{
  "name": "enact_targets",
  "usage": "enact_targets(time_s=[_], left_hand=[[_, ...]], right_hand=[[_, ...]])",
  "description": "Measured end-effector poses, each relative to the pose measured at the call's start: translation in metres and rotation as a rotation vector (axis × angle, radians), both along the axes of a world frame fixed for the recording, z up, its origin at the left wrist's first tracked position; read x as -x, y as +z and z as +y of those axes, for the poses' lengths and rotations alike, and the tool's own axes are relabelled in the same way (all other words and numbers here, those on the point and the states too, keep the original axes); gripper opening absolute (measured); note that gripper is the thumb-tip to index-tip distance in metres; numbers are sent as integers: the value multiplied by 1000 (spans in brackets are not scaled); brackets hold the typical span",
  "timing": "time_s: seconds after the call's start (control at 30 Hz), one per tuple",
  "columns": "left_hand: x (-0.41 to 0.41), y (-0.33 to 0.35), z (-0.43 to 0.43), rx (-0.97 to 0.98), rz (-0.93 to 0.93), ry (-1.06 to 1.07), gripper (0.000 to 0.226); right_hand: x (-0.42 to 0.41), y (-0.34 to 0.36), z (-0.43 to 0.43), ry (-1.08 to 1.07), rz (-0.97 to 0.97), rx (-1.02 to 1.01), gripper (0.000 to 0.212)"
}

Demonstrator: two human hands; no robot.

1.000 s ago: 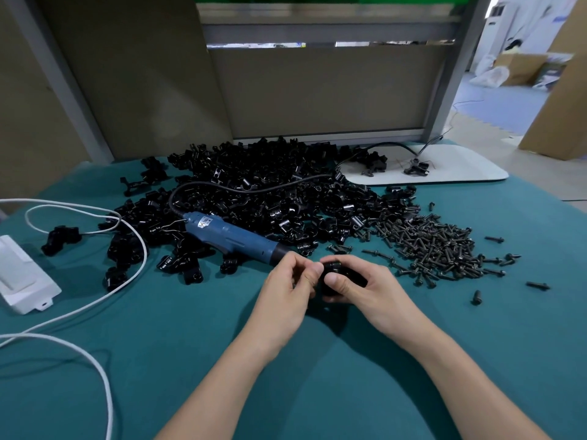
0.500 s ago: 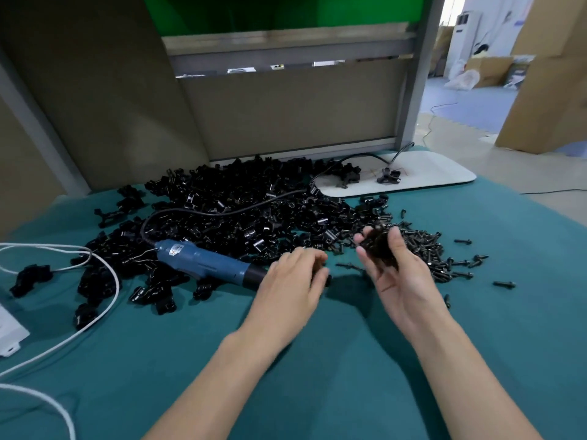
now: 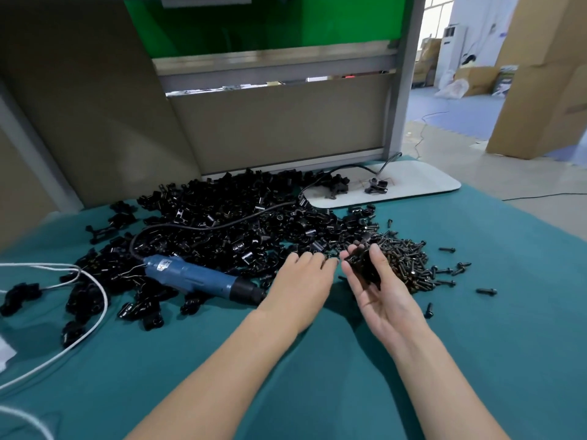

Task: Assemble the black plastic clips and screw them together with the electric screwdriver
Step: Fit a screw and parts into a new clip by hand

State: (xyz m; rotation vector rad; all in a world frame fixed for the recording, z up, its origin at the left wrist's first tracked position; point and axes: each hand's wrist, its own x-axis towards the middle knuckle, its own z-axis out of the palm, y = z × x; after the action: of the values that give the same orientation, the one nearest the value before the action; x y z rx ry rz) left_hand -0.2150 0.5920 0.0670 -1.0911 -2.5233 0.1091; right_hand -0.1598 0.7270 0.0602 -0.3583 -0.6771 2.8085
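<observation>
Parted from a joined hold of one second back: left hand [image 3: 301, 281] now palm down, fingers straight, grip released, fingertips at the near edge of the clip heap [image 3: 238, 223]. Right hand [image 3: 378, 293] now palm up in front of the screw heap [image 3: 409, 262], grip lightly clenched round one black clip piece [image 3: 363, 265], cradled between curved fingers and thumb over the counter [image 3: 508, 344]. Number of parts in that piece impossible to tell.

Carriers: white rounded board [image 3: 419, 182] at far right, bearing two small clusters of clips and a loop of black cord; teal cloth counter bearing all else loose.

Electric screwdriver [image 3: 197, 276] on its side, left of the left hand; blue barrel, black nose pointing right, tip hidden behind the left wrist. Black cord [image 3: 222, 225] curving from its far end across the clip heap.

Cut off or unclear: white cable [image 3: 104, 300] looping in from the left edge; corner of a white object [image 3: 4, 354] clipped by that same edge; single clips within the heap blurred into one glossy black mass.

Materials and shapes: clips of shiny moulded plastic, angular with curved saddles; screws of dark metal, short, broad-headed, a few scattered singly to the right. Beige partition panel [image 3: 270, 128] in a grey frame behind; cardboard boxes [image 3: 540, 74] at far right.
</observation>
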Motion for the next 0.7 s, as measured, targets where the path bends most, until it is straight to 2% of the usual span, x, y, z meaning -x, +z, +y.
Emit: enact_targets(time_s=[0.03,0.17,0.2,0.27,0.4,0.7], left_hand=[[-5,-1,-7,-140,-57,-1,33],[-39,-9,-40,-1060,-602,47,18],[-46,-14,-47,-1207,-664,43,17],[-55,-21,-57,-1375,-746,33,17],[-56,-24,-60,-1433,-802,-5,18],[-51,-27,-62,-1372,-746,60,15]], right_hand=[[0,-1,-1,14,0,-18,40],[0,-4,-12,126,4,-132,45],[0,-5,-16,169,7,-168,47],[0,-7,-24,257,22,-234,43],[-1,-7,-34,362,47,-386,31],[0,-8,-42,373,79,-547,27]])
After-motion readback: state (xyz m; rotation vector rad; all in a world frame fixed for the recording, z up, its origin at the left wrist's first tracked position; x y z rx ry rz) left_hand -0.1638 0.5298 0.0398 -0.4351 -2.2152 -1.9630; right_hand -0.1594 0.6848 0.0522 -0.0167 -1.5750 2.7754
